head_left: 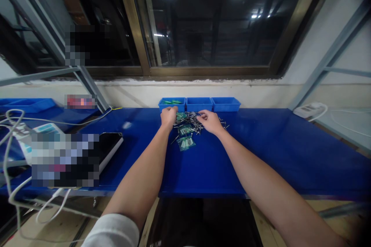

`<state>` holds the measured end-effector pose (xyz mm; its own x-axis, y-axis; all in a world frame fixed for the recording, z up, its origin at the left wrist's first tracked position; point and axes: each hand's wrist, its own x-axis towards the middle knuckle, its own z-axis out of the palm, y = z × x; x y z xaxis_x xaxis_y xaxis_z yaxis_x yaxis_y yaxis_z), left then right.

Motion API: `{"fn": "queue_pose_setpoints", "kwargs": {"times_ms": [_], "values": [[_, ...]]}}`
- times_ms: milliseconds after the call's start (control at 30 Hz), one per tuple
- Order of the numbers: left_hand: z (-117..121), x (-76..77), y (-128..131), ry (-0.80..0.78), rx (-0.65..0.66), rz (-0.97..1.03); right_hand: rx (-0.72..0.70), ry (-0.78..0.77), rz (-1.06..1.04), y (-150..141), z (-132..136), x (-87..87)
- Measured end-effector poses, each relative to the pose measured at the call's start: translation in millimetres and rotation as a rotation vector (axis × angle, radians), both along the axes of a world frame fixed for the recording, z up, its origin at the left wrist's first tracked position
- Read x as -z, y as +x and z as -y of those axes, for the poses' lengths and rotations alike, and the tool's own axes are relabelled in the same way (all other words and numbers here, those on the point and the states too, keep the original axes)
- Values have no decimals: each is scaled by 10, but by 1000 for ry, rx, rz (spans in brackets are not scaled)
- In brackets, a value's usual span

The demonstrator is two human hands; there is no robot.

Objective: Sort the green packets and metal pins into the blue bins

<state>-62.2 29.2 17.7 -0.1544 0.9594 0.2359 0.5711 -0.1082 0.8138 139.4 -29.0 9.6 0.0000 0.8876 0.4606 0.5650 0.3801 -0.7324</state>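
A pile of metal screws (194, 120) lies on the blue table, between my two hands. My left hand (169, 117) is at the pile's left edge, beside a green packet (181, 116). Its fingers are closed, and what they hold, if anything, is hidden. Over the right side of the pile, my right hand (211, 122) has its fingers curled and pinched at the screws; what sits between the fingertips is too small to tell. Two more small clear green bags, a nearer bag (186, 143) with pale pieces inside and another bag (185, 129), lie in front of the pile.
Behind the pile stand three blue bins: a left bin (172, 107) with green packets, a middle bin (199, 107) and a right bin (226, 107). A tablet-like device (111, 142) and white cables (11, 131) occupy the left. A power strip (310, 109) lies far right.
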Motion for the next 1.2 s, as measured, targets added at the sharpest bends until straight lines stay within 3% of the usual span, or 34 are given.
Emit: {"fn": "queue_pose_setpoints", "kwargs": {"times_ms": [67,133,333,433,533,667,733,800,967,1200], "values": [[-3,-18,11,32,-84,168,-2,2,16,2,-2,4],[0,-52,38,99,-87,340,-2,3,37,5,-8,12],[32,-125,120,102,280,800,-2,20,92,3,-6,18],[36,-114,134,135,297,897,-3,24,102,4,5,14],[31,-110,107,115,238,776,-1,36,115,19,-3,28],[48,-185,-22,65,26,205,23,77,162,52,-25,47],[71,-252,-99,3,48,-76,15,114,194,54,2,13],[96,-313,-154,-64,131,-219,-73,149,239,27,73,-69],[149,-365,-148,-67,80,-352,-545,43,501,-174,316,-328],[204,-321,-17,-22,135,-371,-584,-83,703,-387,362,-287]]}}
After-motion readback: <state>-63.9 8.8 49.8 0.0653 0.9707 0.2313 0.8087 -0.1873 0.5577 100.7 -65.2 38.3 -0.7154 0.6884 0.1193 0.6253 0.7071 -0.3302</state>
